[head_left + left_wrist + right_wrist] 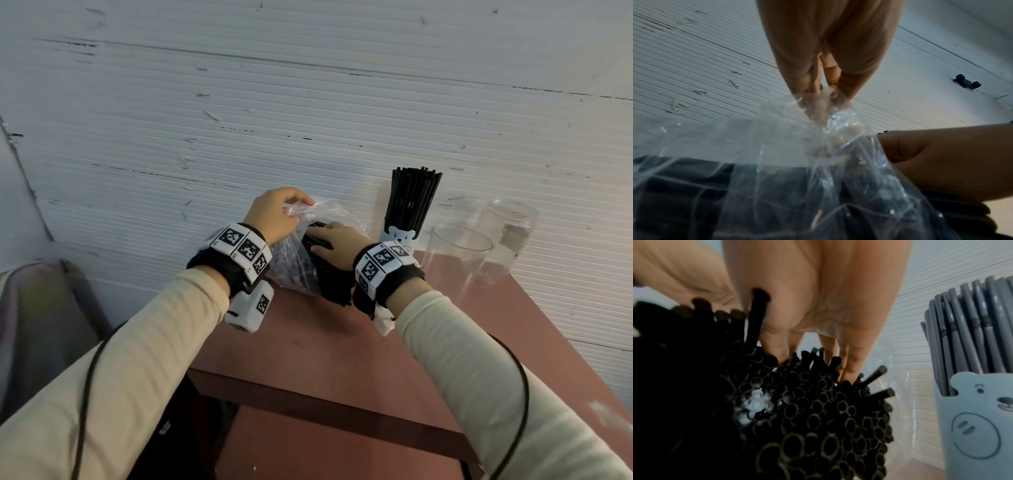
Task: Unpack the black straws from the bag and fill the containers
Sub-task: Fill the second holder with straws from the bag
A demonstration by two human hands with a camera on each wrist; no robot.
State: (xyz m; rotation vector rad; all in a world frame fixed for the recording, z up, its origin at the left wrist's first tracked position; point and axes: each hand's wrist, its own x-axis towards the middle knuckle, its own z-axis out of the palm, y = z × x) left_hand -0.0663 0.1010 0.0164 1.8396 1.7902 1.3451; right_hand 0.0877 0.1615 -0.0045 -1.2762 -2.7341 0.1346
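A clear plastic bag (337,212) of black straws (317,229) stands on the red-brown table (325,346) against the wall. My left hand (291,209) pinches the bag's gathered top edge (830,104) and holds it up. My right hand (330,241) reaches into the bag's mouth, with fingers and thumb curled round a bunch of the straws (807,410). In the right wrist view the fingertips (846,369) dig in among the open straw ends. A pale blue bear-faced holder (399,236) just right of the bag is packed with upright black straws (412,198).
A clear plastic cup (457,255) and a clear jar (507,236) stand to the right of the bear holder (978,418), both holding nothing. A ribbed white wall runs close behind everything. A grey seat or bag (41,325) sits off the table's left edge.
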